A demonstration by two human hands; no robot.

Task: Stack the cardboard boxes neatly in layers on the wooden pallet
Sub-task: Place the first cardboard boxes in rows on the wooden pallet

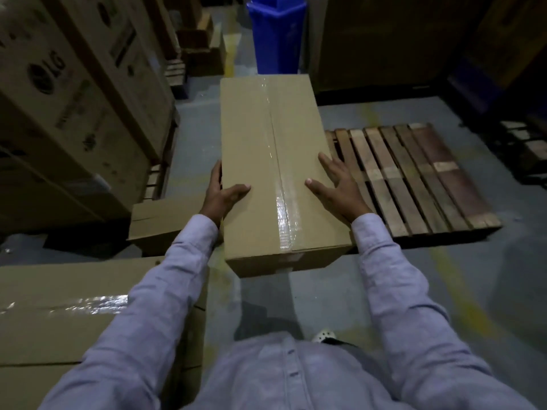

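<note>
Cardboard box [266,161] is held between left grip [220,196], curled round its edge, and right grip [337,187], laid flat, wooden pallet [414,179] just right of it; a slip could be caused by the unclamped side.

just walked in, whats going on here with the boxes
A person holds a long taped cardboard box between both hands. The left hand grips its left edge, thumb on top; the right hand lies straight-fingered along its right edge. The box hangs by the left edge of the wooden pallet, whose visible slats carry nothing yet. More boxes wait on the left.
</note>
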